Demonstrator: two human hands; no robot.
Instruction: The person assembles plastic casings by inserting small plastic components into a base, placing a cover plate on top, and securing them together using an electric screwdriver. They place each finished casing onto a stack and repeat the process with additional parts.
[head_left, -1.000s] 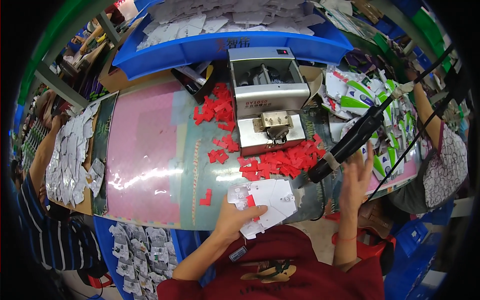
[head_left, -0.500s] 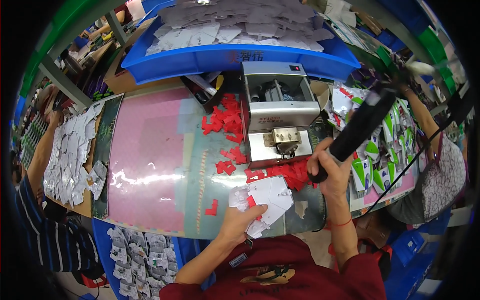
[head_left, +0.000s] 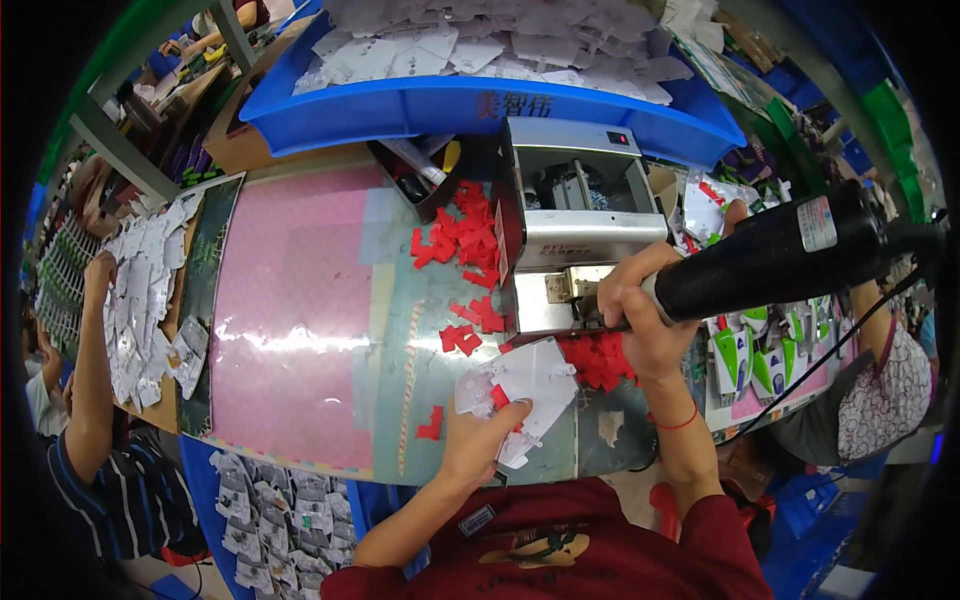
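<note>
Right hand [head_left: 640, 315] wraps tight round the long black cylindrical power tool [head_left: 770, 262], its tip at the grey metal machine [head_left: 580, 235]. Left hand [head_left: 483, 440] pinches white plastic card pieces [head_left: 525, 380] at the table's six o'clock; feeding them calls for steady alignment.

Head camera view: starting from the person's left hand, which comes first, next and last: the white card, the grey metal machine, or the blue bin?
From the left hand:
1. White card, under its fingers, touching.
2. Grey metal machine, farther up the table, slightly right.
3. Blue bin, at the table's far edge, behind the machine.
</note>
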